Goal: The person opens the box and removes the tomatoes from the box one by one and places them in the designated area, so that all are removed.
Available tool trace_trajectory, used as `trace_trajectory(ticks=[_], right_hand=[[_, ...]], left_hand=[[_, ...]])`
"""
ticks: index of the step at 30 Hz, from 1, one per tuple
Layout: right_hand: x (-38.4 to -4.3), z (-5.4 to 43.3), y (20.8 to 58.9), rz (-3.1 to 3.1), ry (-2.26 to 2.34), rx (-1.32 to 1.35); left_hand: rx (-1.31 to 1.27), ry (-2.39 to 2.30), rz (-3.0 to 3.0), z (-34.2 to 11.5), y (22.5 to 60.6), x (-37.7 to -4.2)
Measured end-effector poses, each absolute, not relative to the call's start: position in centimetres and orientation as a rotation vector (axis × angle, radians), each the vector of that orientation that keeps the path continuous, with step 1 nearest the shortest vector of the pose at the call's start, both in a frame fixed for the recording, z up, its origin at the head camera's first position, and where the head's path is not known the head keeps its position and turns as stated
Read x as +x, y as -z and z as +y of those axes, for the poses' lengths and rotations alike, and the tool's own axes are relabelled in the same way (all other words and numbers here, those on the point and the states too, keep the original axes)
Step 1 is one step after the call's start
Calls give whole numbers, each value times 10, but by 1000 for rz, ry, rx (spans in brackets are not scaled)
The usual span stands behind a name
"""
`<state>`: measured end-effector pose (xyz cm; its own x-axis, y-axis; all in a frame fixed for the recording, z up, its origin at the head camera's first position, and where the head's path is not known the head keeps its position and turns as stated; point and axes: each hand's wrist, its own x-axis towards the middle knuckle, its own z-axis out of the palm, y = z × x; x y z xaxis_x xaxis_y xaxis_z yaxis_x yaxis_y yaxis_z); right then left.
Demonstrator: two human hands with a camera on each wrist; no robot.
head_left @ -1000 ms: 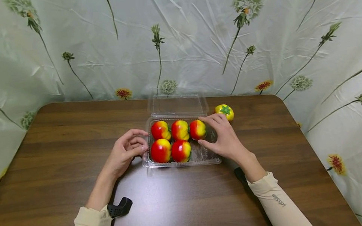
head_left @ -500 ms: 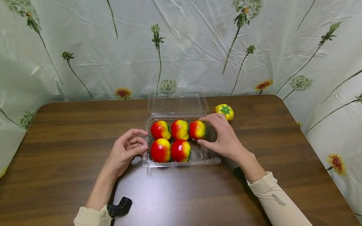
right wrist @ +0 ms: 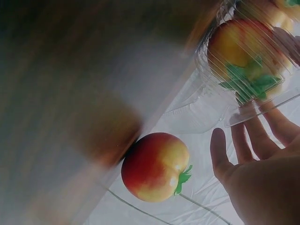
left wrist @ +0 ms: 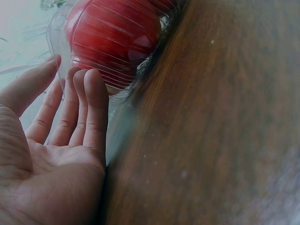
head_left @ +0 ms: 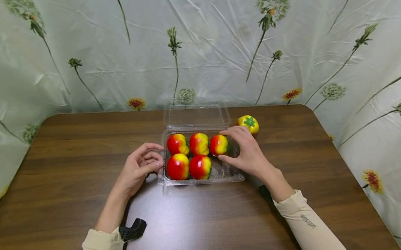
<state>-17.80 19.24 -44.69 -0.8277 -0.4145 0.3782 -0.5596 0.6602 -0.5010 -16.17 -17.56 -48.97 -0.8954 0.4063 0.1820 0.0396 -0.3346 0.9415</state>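
Note:
A clear plastic clamshell container [head_left: 235,178] lies on the table with its lid [head_left: 197,115] folded back. Several red-and-yellow persimmons sit inside in two rows. My left hand [head_left: 134,168] holds the container's left rim, thumb and fingers on either side of it in the left wrist view. Inside the back right corner, my right hand [head_left: 246,150] pinches the rightmost persimmon [head_left: 218,144] between thumb and index finger. Its other fingers [right wrist: 258,136] extend outside the container wall in the right wrist view. The front right spot of the container holds no fruit.
One more persimmon [head_left: 248,124], green calyx up, sits on the wooden table [head_left: 199,233] behind my right hand. A pale curtain [head_left: 213,48] with dandelion prints hangs along the back and sides. Black wrist mounts [head_left: 133,229] hang below both sleeves.

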Motion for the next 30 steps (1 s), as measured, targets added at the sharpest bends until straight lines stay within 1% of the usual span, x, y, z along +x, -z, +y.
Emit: trace_trajectory(ticks=[30], right_hand=[[-178, 194, 446, -2503, -1061, 800]], left_hand=[[577, -2334, 1632, -174, 490, -162]])
